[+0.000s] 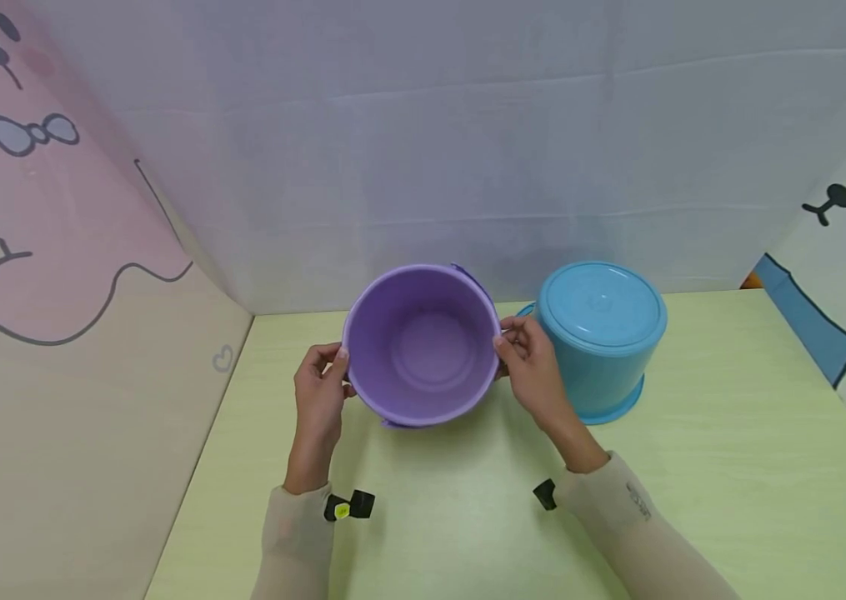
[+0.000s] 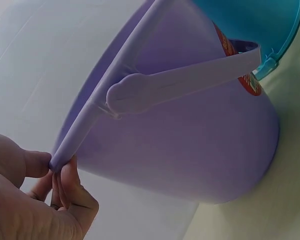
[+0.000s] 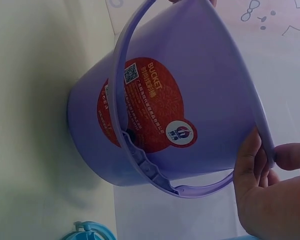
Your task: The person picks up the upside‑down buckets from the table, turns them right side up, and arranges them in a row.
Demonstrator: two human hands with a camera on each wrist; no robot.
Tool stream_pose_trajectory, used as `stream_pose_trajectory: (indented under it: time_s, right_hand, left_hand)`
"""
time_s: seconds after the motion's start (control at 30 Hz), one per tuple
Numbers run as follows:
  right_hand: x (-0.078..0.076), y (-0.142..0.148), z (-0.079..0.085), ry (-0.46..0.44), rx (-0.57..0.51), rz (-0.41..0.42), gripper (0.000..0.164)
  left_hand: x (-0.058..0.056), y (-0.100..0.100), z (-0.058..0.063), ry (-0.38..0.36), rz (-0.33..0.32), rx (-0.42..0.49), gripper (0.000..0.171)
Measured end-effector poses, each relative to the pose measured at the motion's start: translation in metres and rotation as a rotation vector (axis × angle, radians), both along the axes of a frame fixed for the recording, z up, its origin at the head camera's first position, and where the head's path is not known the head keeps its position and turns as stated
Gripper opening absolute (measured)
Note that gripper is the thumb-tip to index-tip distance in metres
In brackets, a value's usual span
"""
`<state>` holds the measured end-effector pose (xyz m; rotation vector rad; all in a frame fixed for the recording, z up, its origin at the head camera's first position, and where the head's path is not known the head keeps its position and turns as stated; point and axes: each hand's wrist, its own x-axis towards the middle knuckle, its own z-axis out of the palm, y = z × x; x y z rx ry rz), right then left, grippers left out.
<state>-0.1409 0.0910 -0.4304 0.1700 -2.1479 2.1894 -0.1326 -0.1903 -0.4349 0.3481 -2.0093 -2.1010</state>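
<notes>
While a round purple plastic bucket (image 1: 430, 346) is pinched at its rim by the left hand (image 1: 321, 383) and right hand (image 1: 531, 362) over the pale-yellow table (image 1: 738, 467), an upturned blue plastic bucket (image 1: 603, 333) is seen alongside

Head view bright, 2 wrist views dimmer; soft shadow below purple bucket (image 1: 430, 346), sheen on table (image 1: 453, 525).

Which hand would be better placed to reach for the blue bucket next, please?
Probably the right hand: it holds the purple bucket on the side nearest the blue bucket, while the left hand holds the opposite side.
</notes>
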Motion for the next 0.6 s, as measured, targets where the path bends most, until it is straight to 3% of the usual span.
stream_pose_trajectory:
  time_s: [0.6]
  right_hand:
    - [-0.017,-0.003,0.002,0.001,0.011,-0.030,0.026]
  left_hand:
    - [-0.009,0.001,0.005,-0.042,-0.002,0.048,0.017]
